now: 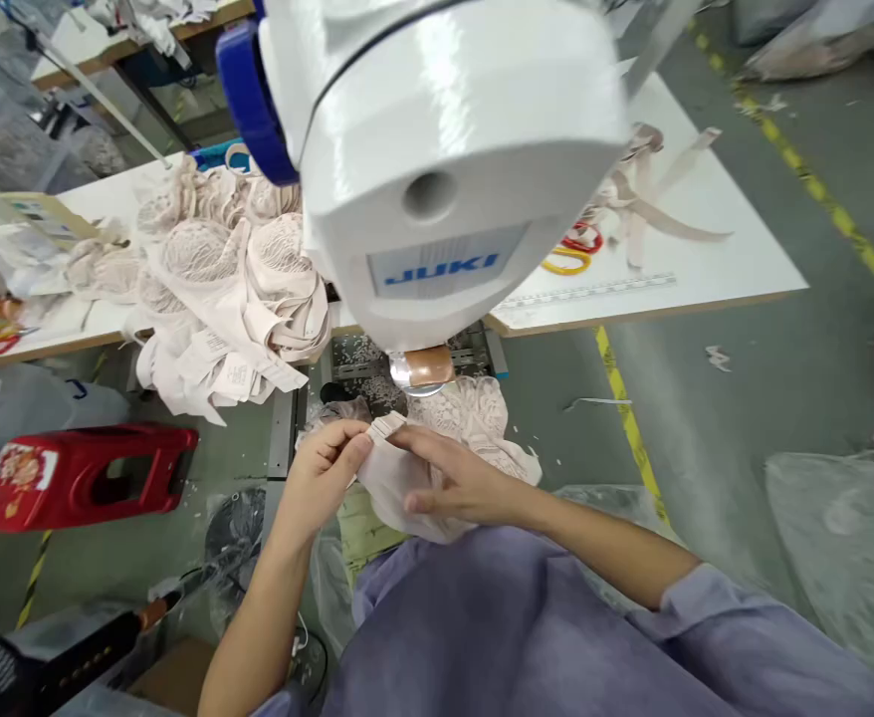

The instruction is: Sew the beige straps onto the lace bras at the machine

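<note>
Pale beige smooth cloth piece (399, 495): in front of my lap, between my two grips.
Left grip (323, 468): thumb and finger pinched on the cloth beside a ribbed off-white strip (387, 425), probably keeping that edge flat and visible.
Right grip (461, 480): laid against the cloth, thumb spread from the fingers, perhaps steadying it (whether it pinches, I cannot tell).
Glossy white sewing machine (444, 179): overhangs just beyond my grips, leaving little forward room.
Beige lace-cup pile (213, 254): spills over the front edge of the white desk (740, 239), seemingly within left reach.
Grey floor (706, 398): open room right of my elbow.
</note>
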Tool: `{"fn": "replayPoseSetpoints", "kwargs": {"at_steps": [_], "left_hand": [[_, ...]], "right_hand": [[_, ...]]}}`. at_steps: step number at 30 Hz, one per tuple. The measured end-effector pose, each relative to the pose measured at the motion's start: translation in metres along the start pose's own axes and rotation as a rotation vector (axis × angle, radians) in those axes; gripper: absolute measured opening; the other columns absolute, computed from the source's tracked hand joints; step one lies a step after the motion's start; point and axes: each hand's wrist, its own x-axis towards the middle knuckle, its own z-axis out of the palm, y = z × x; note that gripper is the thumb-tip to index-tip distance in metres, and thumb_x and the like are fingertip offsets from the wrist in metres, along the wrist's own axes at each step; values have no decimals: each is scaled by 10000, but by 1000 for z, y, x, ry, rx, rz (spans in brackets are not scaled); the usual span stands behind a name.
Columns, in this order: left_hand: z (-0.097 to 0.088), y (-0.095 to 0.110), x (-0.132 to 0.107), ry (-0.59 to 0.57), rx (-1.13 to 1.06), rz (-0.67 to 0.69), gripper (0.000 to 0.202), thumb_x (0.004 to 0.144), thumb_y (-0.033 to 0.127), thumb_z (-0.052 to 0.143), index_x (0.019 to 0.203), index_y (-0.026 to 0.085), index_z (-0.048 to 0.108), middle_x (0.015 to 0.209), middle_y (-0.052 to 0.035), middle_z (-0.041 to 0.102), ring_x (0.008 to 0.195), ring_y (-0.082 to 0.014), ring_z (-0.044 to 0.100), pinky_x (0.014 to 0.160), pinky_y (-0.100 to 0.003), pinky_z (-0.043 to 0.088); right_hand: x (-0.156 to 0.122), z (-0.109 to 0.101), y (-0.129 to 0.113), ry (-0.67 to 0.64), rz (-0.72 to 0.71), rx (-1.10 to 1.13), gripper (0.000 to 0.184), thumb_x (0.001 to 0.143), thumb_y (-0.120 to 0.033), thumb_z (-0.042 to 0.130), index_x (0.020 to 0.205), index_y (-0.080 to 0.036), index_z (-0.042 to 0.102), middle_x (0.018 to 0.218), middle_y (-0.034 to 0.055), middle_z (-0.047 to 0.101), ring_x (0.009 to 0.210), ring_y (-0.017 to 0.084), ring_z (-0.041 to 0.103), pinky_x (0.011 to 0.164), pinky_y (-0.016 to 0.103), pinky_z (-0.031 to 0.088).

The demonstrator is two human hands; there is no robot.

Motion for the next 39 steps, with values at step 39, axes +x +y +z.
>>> {"fn": "replayPoseSetpoints", "kwargs": {"at_steps": [39], "left_hand": [[48, -54, 10, 103, -241, -146, 341, 944, 480, 547, 1019, 192, 713, 864, -28, 645, 779, -154, 562, 703, -244, 451]], "right_hand": [[14, 9, 59, 422, -207, -561, 162, 960, -297, 612, 1012, -196, 728, 934, 58, 715, 790, 144, 655, 729, 265, 542]]}}
